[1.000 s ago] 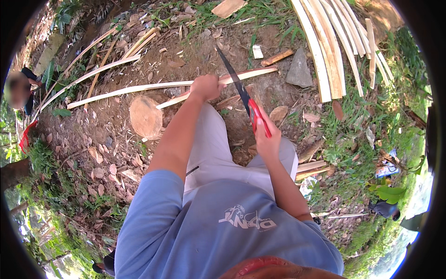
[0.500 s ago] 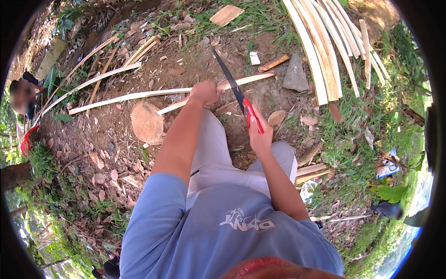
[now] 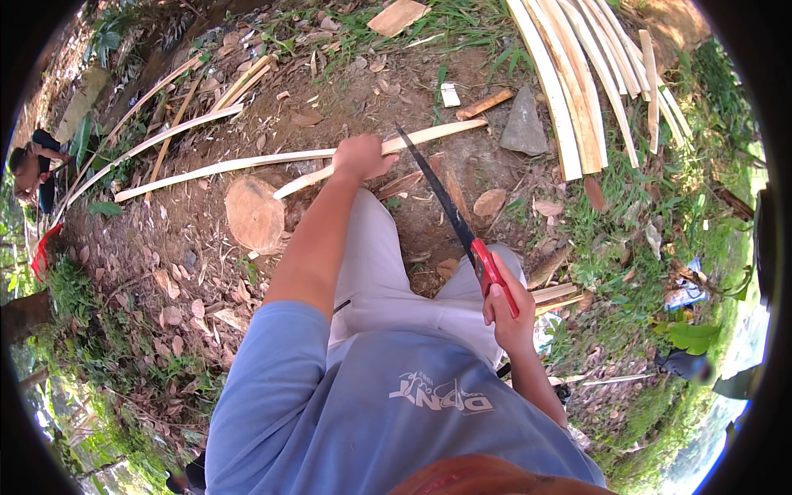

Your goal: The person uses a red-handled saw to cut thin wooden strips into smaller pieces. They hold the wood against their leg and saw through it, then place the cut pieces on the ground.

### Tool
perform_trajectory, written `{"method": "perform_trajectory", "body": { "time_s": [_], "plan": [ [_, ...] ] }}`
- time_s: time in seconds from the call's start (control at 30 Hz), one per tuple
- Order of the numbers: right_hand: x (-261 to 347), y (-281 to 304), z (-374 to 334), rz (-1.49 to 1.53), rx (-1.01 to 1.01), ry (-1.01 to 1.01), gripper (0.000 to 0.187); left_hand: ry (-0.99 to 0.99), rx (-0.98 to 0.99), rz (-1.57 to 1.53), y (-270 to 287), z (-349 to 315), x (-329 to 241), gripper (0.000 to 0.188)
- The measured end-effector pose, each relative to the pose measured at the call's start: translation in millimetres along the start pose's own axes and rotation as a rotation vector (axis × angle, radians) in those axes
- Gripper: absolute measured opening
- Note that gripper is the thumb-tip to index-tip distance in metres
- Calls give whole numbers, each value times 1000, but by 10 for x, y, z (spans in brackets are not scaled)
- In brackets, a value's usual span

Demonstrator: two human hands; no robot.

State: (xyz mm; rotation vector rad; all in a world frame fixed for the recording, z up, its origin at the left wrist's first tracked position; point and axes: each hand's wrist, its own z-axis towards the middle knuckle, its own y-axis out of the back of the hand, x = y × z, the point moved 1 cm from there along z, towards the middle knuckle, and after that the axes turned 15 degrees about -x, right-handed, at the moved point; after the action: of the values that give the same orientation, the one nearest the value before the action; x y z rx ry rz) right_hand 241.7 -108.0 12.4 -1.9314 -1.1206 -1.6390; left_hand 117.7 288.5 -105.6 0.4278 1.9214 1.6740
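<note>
Lying with one end just beside the round log, the pale wooden strip extends to the log's right, its middle wrapped in the closed grip of the left hand. It looks light, stiff across its width but springy lengthwise (edges probably splintery), so a mid-length hold should steady it. Farther right of the log, the right hand has its grip around the handle of a red-handled saw, whose thin blade may flex.
</note>
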Motion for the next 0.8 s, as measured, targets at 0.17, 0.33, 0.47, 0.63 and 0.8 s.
{"method": "perform_trajectory", "body": {
  "time_s": [0.17, 0.33, 0.47, 0.63, 0.8],
  "plan": [
    [91, -71, 32, 91, 34, 57, 65, 48, 54, 26, -176, 153, 95, 40],
    [183, -65, -8, -163, 72, 120, 69, 116, 105, 3, -231, 211, 118, 38],
    [192, -143, -18, -108, 88, 137, 64, 107, 129, -32, -94, 182, 71, 42],
    [216, -210, -76, -65, -4, 37, 59, 112, 141, -35, -36, 168, 78, 49],
    [46, -260, -108, -99, -141, 32, 52, 93, 143, -44, -129, 196, 93, 50]
  ]
}}
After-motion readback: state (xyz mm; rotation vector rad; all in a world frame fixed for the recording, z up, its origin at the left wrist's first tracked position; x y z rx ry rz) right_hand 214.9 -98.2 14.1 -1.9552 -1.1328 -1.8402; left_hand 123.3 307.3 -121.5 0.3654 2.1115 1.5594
